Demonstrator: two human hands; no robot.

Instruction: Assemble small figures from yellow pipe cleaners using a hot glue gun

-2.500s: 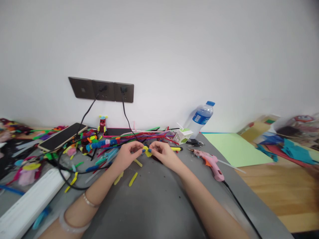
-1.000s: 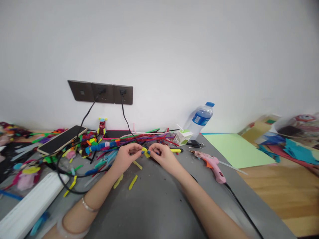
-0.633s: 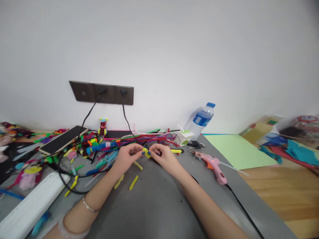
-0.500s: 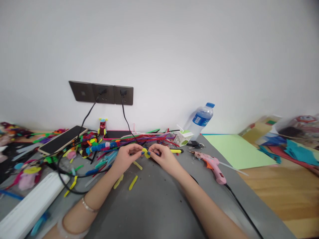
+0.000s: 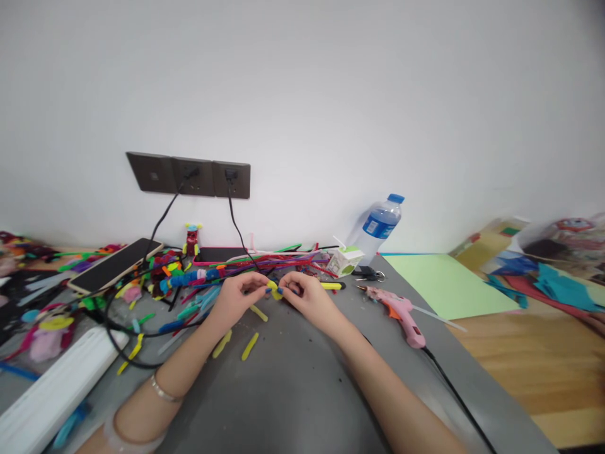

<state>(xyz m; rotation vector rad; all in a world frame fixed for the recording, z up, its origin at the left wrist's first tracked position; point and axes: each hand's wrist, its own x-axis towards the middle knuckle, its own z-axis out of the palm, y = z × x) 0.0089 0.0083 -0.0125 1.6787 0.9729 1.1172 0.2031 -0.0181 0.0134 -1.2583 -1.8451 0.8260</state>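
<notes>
Between my two hands, near the middle of the view, is a small yellow fuzzy piece (image 5: 275,291). My left hand (image 5: 239,299) pinches its left side between thumb and fingers. The thumb and fingertips of my right hand (image 5: 306,295) are closed on its right side. Short yellow pieces lie on the grey table just below: one (image 5: 250,347) by itself, one (image 5: 258,313) under my left fingers, and another (image 5: 222,344) beside my left forearm. The exact shape of the held piece is too small to tell.
A pink glue gun (image 5: 401,315) lies right of my hands, near a green sheet (image 5: 449,285). Behind are a bottle (image 5: 380,222), a small carton (image 5: 345,260) and a yellow cutter (image 5: 333,285). Left are a phone (image 5: 116,266), black cables, colourful craft pieces and a white bar (image 5: 63,384).
The whole view has shifted slightly, so things appear a little further left. My hands keep their pinch on the yellow piece, which looks slightly turned.
</notes>
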